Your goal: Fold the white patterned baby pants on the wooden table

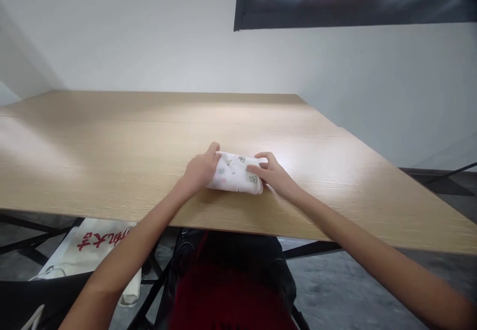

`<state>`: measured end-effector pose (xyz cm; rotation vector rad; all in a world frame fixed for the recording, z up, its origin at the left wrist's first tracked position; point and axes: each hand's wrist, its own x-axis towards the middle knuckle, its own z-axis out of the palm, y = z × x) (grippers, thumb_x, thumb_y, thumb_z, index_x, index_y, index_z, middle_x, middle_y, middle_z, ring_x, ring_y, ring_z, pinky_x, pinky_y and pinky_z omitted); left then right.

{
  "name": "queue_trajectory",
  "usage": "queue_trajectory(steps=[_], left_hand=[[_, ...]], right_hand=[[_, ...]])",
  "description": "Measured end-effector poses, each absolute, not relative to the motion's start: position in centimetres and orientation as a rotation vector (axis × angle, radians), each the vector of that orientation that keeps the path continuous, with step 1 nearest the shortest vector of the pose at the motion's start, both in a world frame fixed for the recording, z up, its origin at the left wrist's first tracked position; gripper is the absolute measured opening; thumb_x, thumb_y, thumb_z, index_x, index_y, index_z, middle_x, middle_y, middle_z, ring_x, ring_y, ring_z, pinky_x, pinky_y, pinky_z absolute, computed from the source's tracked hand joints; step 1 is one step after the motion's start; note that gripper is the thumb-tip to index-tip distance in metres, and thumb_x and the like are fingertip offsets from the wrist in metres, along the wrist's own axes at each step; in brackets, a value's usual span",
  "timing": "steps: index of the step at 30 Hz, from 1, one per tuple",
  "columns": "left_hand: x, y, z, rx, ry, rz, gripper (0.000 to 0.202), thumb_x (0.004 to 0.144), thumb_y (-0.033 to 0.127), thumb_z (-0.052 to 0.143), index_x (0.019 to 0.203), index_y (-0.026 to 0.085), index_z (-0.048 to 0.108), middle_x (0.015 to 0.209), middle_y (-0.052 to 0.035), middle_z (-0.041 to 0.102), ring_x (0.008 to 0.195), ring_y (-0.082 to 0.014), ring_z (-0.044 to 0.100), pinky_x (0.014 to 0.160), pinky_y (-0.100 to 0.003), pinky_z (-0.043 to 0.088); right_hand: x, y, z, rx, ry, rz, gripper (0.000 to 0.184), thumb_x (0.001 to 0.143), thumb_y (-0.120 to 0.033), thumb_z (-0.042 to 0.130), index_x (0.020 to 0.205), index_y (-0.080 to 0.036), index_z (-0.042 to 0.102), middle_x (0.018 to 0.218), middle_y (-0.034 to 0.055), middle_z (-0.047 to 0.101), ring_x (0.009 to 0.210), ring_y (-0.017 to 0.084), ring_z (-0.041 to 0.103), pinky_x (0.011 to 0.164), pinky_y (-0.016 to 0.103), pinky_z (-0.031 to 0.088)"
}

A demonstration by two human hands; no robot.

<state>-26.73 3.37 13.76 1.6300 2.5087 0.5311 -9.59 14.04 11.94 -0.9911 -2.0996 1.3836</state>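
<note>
Pressing a soft folded printed cloth (236, 172) on smooth woodgrain table (112, 156), both hands.

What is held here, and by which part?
A folded cloth, lying on the table: the left hand grips its left end, the right hand its right end.

Soft, even daylight, with pale glare on the table (112, 146) beyond the left hand (199, 171) and just right of the right hand (274, 173). Shadows are faint, with a thin one under the white cloth (236, 175) between the hands, whose small print reads sharp. The picture's edges bend, and the forearms nearest the camera blur slightly.
</note>
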Motion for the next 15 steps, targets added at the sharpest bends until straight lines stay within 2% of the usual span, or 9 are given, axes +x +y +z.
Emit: queue_trajectory(steps=[2, 4, 5, 7, 9, 11, 15], left_hand=[[-26.6, 3.9, 13.4, 1.62, 2.576, 0.479, 0.035, 0.093, 0.033, 0.031, 0.124, 0.02, 0.042, 0.086, -0.0096, 0.062, 0.08, -0.0266, 0.06, 0.073, -0.041, 0.045], [-25.9, 4.3, 13.0, 1.652, 2.639, 0.468, 0.039, 0.093, 0.033, 0.031, 0.129, 0.019, 0.039, 0.115, -0.0162, 0.055, 0.104, -0.0313, 0.053, 0.087, -0.052, 0.037], [-25.5, 4.3, 12.7, 1.724, 2.638, 0.457, 0.042, 0.094, 0.035, 0.03, 0.132, 0.02, 0.036, 0.128, -0.0162, 0.046, 0.116, -0.0323, 0.044, 0.093, -0.056, 0.03], [-25.0, 4.3, 12.2, 1.934, 2.538, 0.369, 0.046, 0.095, 0.037, 0.025, 0.138, 0.021, 0.028, 0.143, -0.0107, 0.03, 0.131, -0.0305, 0.024, 0.102, -0.06, 0.015], [-25.0, 4.0, 11.8, 2.05, 2.395, 0.228, 0.05, 0.096, 0.04, 0.02, 0.142, 0.021, 0.02, 0.147, -0.0063, 0.023, 0.135, -0.0292, 0.013, 0.104, -0.062, 0.007], [-25.6, 3.1, 11.7, 1.975, 2.349, 0.137, 0.051, 0.096, 0.042, 0.017, 0.142, 0.021, 0.017, 0.148, -0.005, 0.022, 0.136, -0.0289, 0.012, 0.104, -0.062, 0.006], [-27.1, 0.8, 12.3, 1.737, 2.437, 0.111, 0.05, 0.095, 0.041, 0.02, 0.138, 0.017, 0.028, 0.142, -0.0112, 0.033, 0.13, -0.0308, 0.027, 0.101, -0.061, 0.018]], right_hand=[[-10.0, 14.2, 11.6, -0.929, -2.215, 1.116, 0.052, 0.076, -0.034, 0.056, 0.12, -0.016, 0.037, 0.106, 0.0127, 0.051, 0.08, 0.023, 0.058, 0.065, 0.038, 0.05], [-10.4, 13.7, 11.2, -0.743, -2.33, 0.683, 0.039, 0.08, -0.026, 0.047, 0.117, -0.015, 0.044, 0.122, 0.0172, 0.043, 0.101, 0.027, 0.052, 0.083, 0.045, 0.045], [-10.7, 13.4, 11.0, -0.633, -2.366, 0.494, 0.033, 0.083, -0.023, 0.041, 0.114, -0.016, 0.049, 0.126, 0.0165, 0.041, 0.109, 0.028, 0.047, 0.09, 0.047, 0.04], [-11.1, 12.9, 10.6, -0.454, -2.449, 0.279, 0.033, 0.089, -0.022, 0.032, 0.114, -0.016, 0.052, 0.128, 0.0133, 0.045, 0.117, 0.027, 0.041, 0.098, 0.049, 0.032], [-11.0, 13.2, 10.2, -0.382, -2.57, 0.257, 0.037, 0.091, -0.026, 0.03, 0.121, -0.015, 0.048, 0.128, 0.0127, 0.048, 0.119, 0.026, 0.041, 0.099, 0.047, 0.033], [-10.0, 14.0, 10.0, -0.434, -2.684, 0.331, 0.041, 0.093, -0.031, 0.029, 0.127, -0.012, 0.043, 0.128, 0.0145, 0.048, 0.117, 0.026, 0.045, 0.096, 0.044, 0.039], [-5.8, 14.3, 9.9, -0.65, -2.566, 0.312, 0.035, 0.093, -0.03, 0.032, 0.117, -0.014, 0.05, 0.114, 0.0144, 0.056, 0.104, 0.027, 0.053, 0.085, 0.042, 0.046]])
